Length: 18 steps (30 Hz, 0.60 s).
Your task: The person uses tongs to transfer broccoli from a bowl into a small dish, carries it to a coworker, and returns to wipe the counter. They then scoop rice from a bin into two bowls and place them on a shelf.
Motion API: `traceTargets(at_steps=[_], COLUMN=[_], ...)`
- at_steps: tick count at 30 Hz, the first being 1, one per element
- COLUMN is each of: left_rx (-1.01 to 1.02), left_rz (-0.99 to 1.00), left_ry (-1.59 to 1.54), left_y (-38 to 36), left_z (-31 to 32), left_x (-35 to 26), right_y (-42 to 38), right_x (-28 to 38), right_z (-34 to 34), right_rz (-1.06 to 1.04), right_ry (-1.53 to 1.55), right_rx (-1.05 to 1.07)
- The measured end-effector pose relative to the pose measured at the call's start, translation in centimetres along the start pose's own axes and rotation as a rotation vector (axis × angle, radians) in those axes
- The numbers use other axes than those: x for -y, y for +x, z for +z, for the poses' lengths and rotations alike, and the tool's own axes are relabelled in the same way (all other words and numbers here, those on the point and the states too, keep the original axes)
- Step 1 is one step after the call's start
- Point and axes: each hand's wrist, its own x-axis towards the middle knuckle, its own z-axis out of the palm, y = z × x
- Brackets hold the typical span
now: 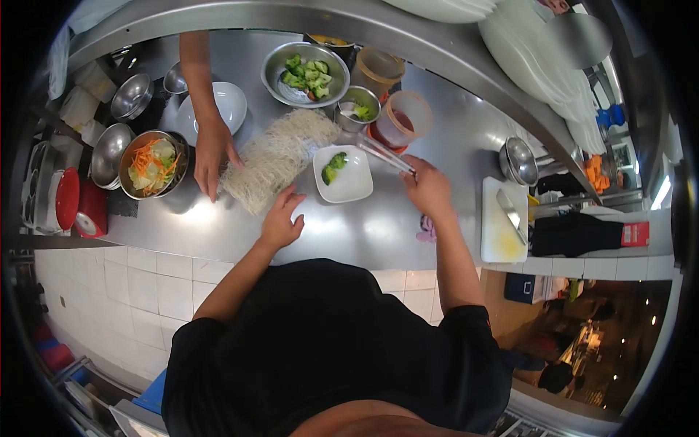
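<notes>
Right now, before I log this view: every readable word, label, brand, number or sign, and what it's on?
None readable.
Red packet at far right: pale marks, too small and blurred.
Blue box on the right: small pale mark, unreadable.
Red object at left: no lettering or numbers can be made out.
Square white bowl: no writing shows.

- Steel counter (393,244)
- Centre: pale noodle pile (280,149), square white dish (354,191) just right
- Far: big steel bowl (271,87), small steel bowl (348,124), plastic tubs (402,124)
- Left: round white plate (230,105), red scale (90,211)
- Right: white cutting board (501,239)
</notes>
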Motion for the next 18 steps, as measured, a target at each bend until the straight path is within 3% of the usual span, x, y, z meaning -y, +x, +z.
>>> traceTargets(at_steps=[6,8,9,12,18], left_rx=[-0.009,-0.01,-0.019,0.06,0.011], left_rz=[-0.006,-0.019,-0.022,-0.104,-0.037], left_ry=[0.008,-0.024,-0.017,-0.017,0.043], left_y=[0.1,-0.1,-0.1,0.0,-0.1], left_z=[-0.1,0.2,0.0,-0.2,0.1], left_x=[-0.2,0.4,0.2,-0.3,0.1], right_y=[11.9,15.3,16.1,17.2,11.4], right_x=[4.4,6.2,6.8,7.9,3.8], right_z=[1.5,2.9,3.3,4.1,-1.1], right_rz=[-0.062,-0.088,-0.099,-0.13,-0.04], right_ry=[-0.16,-0.382,-0.379,-0.476,-0.172], right_rx=[-0.049,0.178,0.175,0.25,0.019])
